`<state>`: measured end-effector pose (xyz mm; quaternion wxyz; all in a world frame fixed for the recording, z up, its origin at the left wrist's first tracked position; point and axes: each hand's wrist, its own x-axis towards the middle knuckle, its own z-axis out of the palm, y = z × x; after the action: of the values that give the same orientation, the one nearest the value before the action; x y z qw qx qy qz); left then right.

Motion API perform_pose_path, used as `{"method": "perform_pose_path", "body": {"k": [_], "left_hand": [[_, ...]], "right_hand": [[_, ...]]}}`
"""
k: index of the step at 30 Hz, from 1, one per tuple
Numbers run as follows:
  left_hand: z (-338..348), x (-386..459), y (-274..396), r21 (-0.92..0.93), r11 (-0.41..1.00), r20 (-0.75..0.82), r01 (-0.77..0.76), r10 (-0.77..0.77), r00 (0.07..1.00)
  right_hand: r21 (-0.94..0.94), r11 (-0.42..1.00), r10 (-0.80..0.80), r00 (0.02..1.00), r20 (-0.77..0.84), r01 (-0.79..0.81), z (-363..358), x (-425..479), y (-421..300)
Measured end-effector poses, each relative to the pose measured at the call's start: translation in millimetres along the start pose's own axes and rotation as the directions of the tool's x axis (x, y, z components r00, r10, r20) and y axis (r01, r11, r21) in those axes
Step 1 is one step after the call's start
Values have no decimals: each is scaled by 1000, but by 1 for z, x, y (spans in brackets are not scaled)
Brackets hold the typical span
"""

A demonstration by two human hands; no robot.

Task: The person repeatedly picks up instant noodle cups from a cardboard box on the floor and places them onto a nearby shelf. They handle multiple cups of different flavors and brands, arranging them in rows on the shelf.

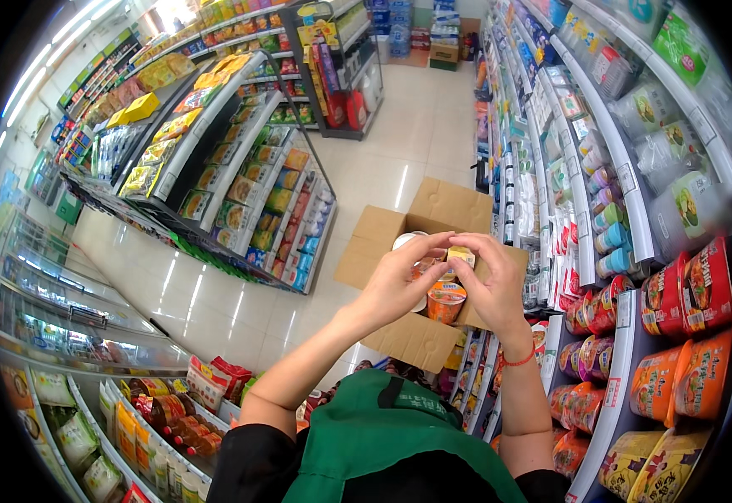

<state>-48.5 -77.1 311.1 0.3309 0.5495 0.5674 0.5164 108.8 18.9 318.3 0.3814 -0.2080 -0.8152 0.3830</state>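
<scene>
My left hand and my right hand are raised above an open cardboard box. Their curved fingers meet or nearly meet at the tips, and the thumbs come close together below, leaving a gap between the palms. I see nothing plainly held in either hand. Through the gap shows a yellow printed package; whether a finger touches it cannot be told. Just below the thumbs, an orange instant noodle cup stands in the box. A white round lid shows beside my left fingers, and my hands hide other contents.
Close on my right runs a tall shelf with noodle bowls and plastic-wrapped goods. A shelf island of packets stands to the left. Tiled floor stretches ahead. Bottled goods and a glass-topped freezer sit lower left.
</scene>
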Motion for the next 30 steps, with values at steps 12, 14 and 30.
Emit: {"method": "perform_pose_path", "body": {"k": [12, 14, 30], "left_hand": [[25, 11, -61, -105, 993, 33, 51, -48, 998], [30, 15, -76, -95, 993, 51, 77, -72, 996], [88, 38, -173, -171, 911, 207, 375, -339, 918]], "right_hand": [[66, 974, 217, 976, -2, -216, 9, -17, 46], [18, 978, 206, 978, -16, -206, 10, -22, 61], [32, 848, 528, 849, 26, -528, 14, -64, 157]]}}
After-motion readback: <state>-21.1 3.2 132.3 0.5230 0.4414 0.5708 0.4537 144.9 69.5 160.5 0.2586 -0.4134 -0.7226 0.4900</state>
